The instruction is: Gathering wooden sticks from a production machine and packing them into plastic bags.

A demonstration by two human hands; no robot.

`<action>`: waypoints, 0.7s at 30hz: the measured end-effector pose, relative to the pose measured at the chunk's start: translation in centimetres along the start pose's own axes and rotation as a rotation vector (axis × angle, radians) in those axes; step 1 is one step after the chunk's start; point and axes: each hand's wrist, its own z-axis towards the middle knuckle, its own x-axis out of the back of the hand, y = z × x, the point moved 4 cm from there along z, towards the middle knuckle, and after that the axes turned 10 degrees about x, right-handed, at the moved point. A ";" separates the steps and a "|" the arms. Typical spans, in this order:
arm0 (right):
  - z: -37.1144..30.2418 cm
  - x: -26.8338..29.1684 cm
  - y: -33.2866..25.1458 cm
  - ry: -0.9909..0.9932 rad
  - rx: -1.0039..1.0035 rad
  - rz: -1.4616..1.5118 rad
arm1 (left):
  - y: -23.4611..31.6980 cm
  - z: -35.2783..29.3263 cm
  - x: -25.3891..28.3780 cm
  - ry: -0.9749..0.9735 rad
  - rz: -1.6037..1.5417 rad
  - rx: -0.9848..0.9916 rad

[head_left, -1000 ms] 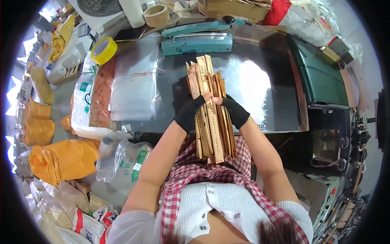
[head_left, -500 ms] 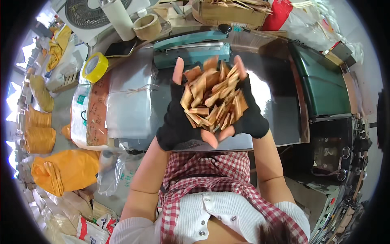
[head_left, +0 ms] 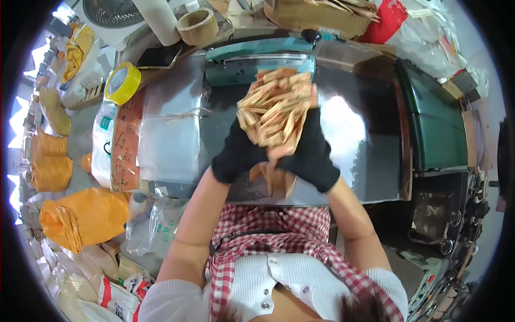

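A big bunch of thin, reddish-brown wood pieces (head_left: 279, 104) is cupped between my two hands above the dark tabletop (head_left: 225, 107). My left hand (head_left: 238, 153), in a black fingerless glove, grips the bunch from its left and near side. On the opposite side my right hand (head_left: 311, 155), gloved the same way, closes around it. Most fingertips are hidden behind the wood or blurred. Below my wrists, a few loose wood pieces (head_left: 273, 181) show close to the table's front edge; whether they lie there or are falling, I cannot tell.
Just beyond the wood is a teal bag sealer (head_left: 230, 71). Clear plastic bags (head_left: 169, 134) lie to the left, near a yellow tape roll (head_left: 123, 83) and a phone (head_left: 159, 56). Farther back stand a wide tape roll (head_left: 197, 27) and a cardboard box (head_left: 316, 19).
My hands have drawn together and turned, squeezing the wood into a tighter bunch. The bunch sits slightly farther away. A few pieces now show beneath my wrists.
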 end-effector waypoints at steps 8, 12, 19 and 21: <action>0.4 -2.6 -1.4 -0.294 -0.367 0.775 | -2.2 -7.2 -0.8 -0.302 -0.828 0.278; -3.8 -6.8 0.8 -0.345 -0.551 0.746 | -4.5 -9.7 -0.9 -0.241 -1.017 0.291; 0.0 -5.4 -4.6 -0.577 -0.225 1.033 | -0.8 -11.0 -1.9 -0.408 -1.044 0.200; -1.5 -7.9 -2.2 -0.567 -0.129 1.206 | -3.6 -11.3 -2.0 -0.421 -1.070 0.143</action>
